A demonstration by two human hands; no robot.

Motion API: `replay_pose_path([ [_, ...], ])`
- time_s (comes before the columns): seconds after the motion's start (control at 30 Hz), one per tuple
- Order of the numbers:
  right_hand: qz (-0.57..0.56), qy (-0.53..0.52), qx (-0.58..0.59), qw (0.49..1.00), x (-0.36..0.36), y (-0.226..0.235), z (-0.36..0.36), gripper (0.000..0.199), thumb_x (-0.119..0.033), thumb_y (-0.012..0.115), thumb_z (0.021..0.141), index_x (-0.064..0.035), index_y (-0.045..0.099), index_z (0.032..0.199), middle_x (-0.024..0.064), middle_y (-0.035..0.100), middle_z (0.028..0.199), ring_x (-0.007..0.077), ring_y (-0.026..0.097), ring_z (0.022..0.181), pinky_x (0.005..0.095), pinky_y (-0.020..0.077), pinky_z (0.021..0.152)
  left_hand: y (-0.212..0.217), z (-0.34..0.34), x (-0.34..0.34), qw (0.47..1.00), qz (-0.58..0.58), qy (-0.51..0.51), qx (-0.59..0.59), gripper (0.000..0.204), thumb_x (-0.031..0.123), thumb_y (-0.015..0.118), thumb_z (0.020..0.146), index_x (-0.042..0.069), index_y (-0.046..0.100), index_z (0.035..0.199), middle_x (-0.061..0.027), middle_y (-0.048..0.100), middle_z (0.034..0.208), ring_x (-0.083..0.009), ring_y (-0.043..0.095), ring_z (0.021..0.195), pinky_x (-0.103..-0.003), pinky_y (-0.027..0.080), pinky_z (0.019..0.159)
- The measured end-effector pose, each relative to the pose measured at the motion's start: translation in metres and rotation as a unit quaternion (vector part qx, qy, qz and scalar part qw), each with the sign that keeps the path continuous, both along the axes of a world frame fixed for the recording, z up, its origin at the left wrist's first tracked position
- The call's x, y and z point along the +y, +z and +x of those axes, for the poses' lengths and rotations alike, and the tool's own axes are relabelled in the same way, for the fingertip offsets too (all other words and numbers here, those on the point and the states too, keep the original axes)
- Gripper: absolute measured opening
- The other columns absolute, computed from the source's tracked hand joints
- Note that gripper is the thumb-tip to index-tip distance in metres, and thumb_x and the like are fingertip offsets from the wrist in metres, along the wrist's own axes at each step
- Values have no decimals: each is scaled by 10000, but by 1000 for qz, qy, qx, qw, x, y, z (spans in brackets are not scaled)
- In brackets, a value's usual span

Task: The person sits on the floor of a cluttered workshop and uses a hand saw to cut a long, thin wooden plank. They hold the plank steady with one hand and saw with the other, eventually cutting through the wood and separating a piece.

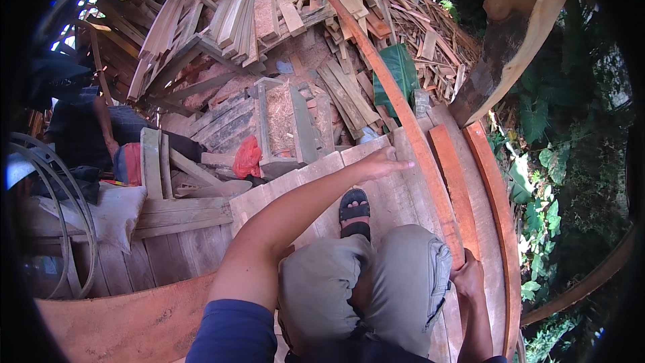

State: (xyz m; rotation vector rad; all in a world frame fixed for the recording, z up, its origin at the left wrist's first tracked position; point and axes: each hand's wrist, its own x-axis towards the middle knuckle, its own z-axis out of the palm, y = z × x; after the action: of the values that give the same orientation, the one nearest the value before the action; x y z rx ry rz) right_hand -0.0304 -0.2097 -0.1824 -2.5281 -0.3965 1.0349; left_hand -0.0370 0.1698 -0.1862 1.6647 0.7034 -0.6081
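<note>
While the near end of the plank (411, 122) is clasped in the curled fingers of the right hand (468, 277), beside the right knee (418, 272), no grip is made by the left hand (377, 167). Its fingers are spread and extended toward the plank's left edge, farther along; whether the wood is touched there cannot be told. Between the arms, a sandal (354, 210) is set on the deck (395, 195).

To the right of the plank a shorter board (451, 171) is laid, and the deck's outer side is lined by a curved beam (495, 218). At the lower left a broad slab (127, 323) is seen, with hoops (88, 255) and a pale sack (119, 210) above it.

Beyond the left forearm, a red bag (248, 157) is placed by a trough (307, 124) in which shavings (281, 117) are held. Farther left, a co-worker (74, 128) is partly lost in shadow. A large leaf (394, 79) is crossed by the plank, whose far end is seen against the woodpile (265, 17). Space on the upper right is blocked by a thick post (514, 37).
</note>
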Motion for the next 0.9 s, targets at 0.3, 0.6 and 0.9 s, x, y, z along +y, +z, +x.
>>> replay_pose_path([
  [0.3,11,28,73,997,83,-4,60,547,-178,688,638,59,590,1120,259,672,858,369,681,853,412,510,781,-113,10,-62,897,-360,249,-60,790,566,655,834,52,365,1360,-151,503,1265,-316,534,1142,-501,392,1029],
  [0.6,65,43,188,979,138,-43,73,781,-320,785,700,9,474,1336,242,663,1051,310,665,963,372,498,867,-117,9,-25,842,-306,427,-125,523,358,685,867,44,456,1217,-95,561,1108,-228,588,1020,-455,523,859],
  [0.9,142,24,233,962,88,-19,69,920,-369,819,708,-49,356,1436,232,512,1325,344,574,1124,453,449,968,-119,-23,86,808,-202,527,-166,401,379,649,884,60,524,1094,-69,601,948,-205,636,857,-411,541,753],
])
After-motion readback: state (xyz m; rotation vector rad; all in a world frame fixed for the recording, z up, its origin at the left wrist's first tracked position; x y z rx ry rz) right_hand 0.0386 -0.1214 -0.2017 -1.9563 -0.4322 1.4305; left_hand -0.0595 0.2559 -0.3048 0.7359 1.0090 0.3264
